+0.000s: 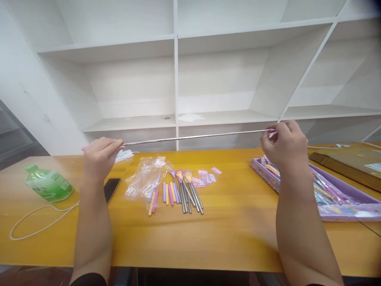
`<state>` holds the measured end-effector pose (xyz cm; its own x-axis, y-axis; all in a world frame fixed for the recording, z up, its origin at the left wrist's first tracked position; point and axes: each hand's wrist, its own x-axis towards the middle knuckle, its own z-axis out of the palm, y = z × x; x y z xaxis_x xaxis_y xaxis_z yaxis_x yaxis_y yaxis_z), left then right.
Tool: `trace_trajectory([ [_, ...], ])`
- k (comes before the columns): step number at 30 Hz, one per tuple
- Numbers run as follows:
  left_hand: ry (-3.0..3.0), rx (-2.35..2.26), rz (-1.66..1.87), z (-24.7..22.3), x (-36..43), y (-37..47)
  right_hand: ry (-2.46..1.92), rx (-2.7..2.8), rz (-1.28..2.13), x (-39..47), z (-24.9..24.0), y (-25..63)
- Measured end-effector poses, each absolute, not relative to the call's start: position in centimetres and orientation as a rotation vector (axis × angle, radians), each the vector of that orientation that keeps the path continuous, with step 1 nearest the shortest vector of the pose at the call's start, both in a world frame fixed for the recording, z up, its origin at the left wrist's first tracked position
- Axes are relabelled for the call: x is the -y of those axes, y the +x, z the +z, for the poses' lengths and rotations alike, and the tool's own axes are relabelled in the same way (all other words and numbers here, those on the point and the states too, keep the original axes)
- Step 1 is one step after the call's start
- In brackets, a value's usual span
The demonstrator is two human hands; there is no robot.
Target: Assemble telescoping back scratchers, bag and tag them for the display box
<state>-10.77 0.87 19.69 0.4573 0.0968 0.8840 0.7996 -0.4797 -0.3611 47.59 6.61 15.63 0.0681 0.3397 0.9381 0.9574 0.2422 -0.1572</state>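
A telescopic back scratcher, drawn out long, stretches level above the table between both hands. My left hand is closed round one end, where a bit of pink handle pokes out on the left. At the other end, my right hand pinches the pink tip; most of that tip is hidden by the fingers. Below on the table lie several back scratcher heads on metal rods, purple, orange and yellow. Beside them are loose coloured handles in pink, yellow and purple, some partly under clear plastic bags.
Small pink labels lie right of the rods. A purple box with wrapped items stands on the right, near a brown carton. On the left are a green bottle, a phone and a white cable. White shelves rise behind.
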Motion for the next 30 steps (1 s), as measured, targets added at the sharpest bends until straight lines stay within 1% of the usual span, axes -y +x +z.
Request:
trace_trajectory([
  [4,-1.868,0.643,-1.021,19.2,-0.3,-6.6,-1.109,1.606,-0.877,-4.9,15.8,42.3],
  [8,-1.897,0.638,-0.905,17.9,0.2,-2.0,-0.928,1.842,-0.854,-3.1,14.3,34.8],
  [11,-1.887,0.638,-0.819,17.2,0.0,-0.4,-0.911,1.92,-0.831,-2.7,12.5,31.4],
  [15,-1.879,0.655,-0.807,16.7,-0.3,-0.1,-0.939,1.947,-0.779,-3.2,11.6,30.9],
  [30,-1.815,0.583,-0.896,17.3,1.3,1.3,-0.918,1.886,-0.864,-1.4,13.4,32.2],
])
